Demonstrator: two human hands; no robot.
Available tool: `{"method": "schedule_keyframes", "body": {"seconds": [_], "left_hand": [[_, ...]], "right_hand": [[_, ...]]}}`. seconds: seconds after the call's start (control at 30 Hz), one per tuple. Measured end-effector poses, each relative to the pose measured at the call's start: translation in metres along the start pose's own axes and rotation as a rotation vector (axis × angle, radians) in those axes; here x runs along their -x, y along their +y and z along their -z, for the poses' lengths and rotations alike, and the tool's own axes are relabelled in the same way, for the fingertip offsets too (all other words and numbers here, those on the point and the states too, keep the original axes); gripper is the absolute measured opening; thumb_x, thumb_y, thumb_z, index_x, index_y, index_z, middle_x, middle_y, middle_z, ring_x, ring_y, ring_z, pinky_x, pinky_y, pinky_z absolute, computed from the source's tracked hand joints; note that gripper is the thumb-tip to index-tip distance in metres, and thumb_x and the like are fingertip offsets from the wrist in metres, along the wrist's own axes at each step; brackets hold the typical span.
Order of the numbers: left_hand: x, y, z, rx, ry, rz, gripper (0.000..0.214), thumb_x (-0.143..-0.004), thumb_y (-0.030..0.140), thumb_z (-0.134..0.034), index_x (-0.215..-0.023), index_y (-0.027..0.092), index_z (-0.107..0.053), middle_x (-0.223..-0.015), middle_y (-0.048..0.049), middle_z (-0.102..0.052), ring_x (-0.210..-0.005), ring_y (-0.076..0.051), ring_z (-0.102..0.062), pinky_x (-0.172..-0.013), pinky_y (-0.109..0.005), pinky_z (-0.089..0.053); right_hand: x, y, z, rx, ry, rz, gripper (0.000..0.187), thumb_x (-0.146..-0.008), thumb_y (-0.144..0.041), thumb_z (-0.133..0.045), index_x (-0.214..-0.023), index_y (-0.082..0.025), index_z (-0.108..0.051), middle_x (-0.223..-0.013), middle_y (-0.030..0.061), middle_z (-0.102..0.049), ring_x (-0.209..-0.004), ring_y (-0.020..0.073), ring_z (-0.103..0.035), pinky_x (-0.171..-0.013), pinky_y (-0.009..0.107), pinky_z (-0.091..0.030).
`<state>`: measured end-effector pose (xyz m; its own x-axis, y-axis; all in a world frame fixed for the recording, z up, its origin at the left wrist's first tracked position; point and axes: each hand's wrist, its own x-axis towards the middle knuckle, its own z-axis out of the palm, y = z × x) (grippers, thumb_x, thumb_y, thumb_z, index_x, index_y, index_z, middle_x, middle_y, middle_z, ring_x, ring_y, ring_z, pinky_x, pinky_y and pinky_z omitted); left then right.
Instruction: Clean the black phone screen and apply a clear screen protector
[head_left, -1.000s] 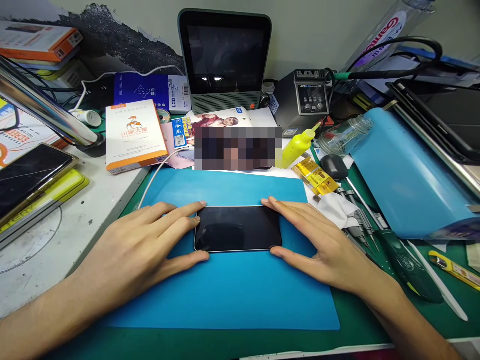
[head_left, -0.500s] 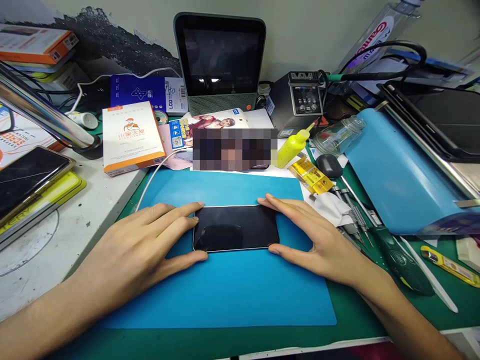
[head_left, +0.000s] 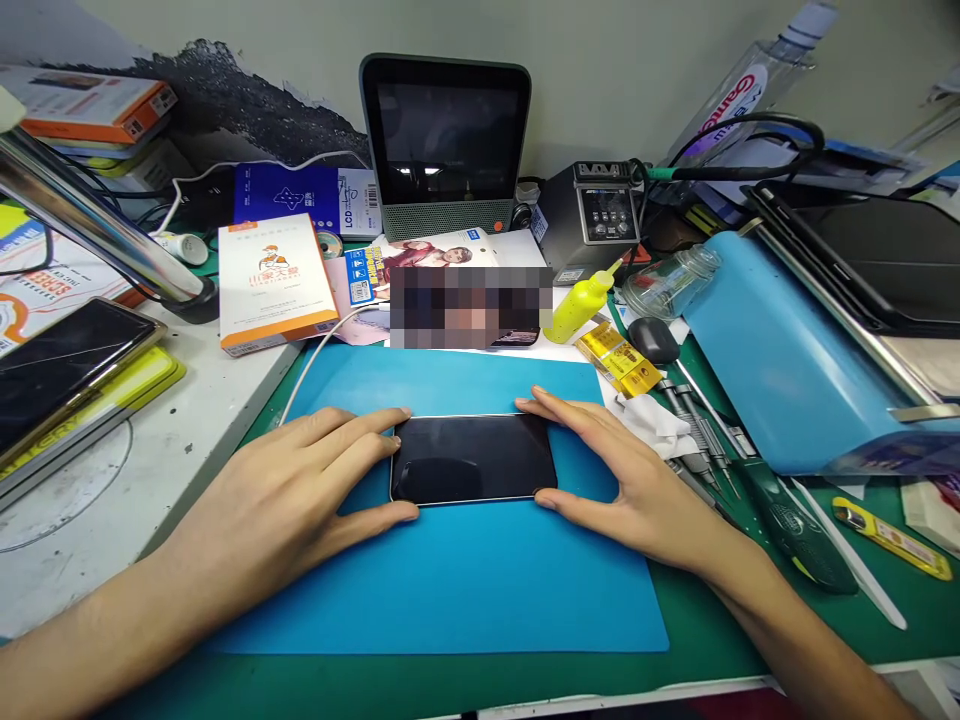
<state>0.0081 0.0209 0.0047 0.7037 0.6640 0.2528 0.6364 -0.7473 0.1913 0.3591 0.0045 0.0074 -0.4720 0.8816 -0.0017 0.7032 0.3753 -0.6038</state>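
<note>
A black smartphone (head_left: 474, 458) lies flat, screen up, on a blue work mat (head_left: 450, 580). My left hand (head_left: 292, 490) grips its left end, forefinger along the far edge and thumb on the near edge. My right hand (head_left: 615, 470) grips the right end the same way, forefinger at the far corner and thumb at the near corner. Both hands rest on the mat.
Behind the mat stand a small screen device (head_left: 446, 140), a soldering station (head_left: 592, 215), a yellow squeeze bottle (head_left: 581, 300) and an orange-and-white box (head_left: 274, 280). Screwdrivers (head_left: 750, 490) and a rolled blue mat (head_left: 795, 350) lie at the right. Another phone (head_left: 67, 360) lies far left.
The view has shifted slightly. Both hands stay on the ends of the phone, which has not visibly moved on the mat.
</note>
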Motion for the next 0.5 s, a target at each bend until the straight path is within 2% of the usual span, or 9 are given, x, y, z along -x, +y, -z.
{"method": "schedule_keyframes", "body": {"seconds": [0.27, 0.5], "left_hand": [[-0.0004, -0.0017, -0.0018, -0.004, -0.007, 0.005, 0.04, -0.103, 0.058, -0.058, -0.115, 0.02, -0.065, -0.144, -0.0071, -0.068, -0.108, -0.028, -0.069, -0.091, -0.044, -0.056], [0.0, -0.0011, -0.0026, -0.029, -0.003, -0.013, 0.039, -0.103, 0.057, -0.059, -0.116, 0.021, -0.062, -0.146, -0.0076, -0.066, -0.111, -0.029, -0.07, -0.09, -0.044, -0.057]], "right_hand": [[-0.0007, 0.0018, -0.0005, 0.002, -0.01, -0.01, 0.085, -0.097, -0.046, -0.07, -0.167, -0.043, -0.021, -0.163, 0.0033, -0.051, -0.148, 0.029, -0.05, -0.121, 0.052, -0.044], [-0.0016, 0.004, 0.0012, 0.002, -0.019, -0.015, 0.089, -0.097, -0.05, -0.07, -0.167, -0.044, -0.017, -0.16, 0.003, -0.055, -0.146, 0.0282, -0.052, -0.121, 0.053, -0.044]]}}
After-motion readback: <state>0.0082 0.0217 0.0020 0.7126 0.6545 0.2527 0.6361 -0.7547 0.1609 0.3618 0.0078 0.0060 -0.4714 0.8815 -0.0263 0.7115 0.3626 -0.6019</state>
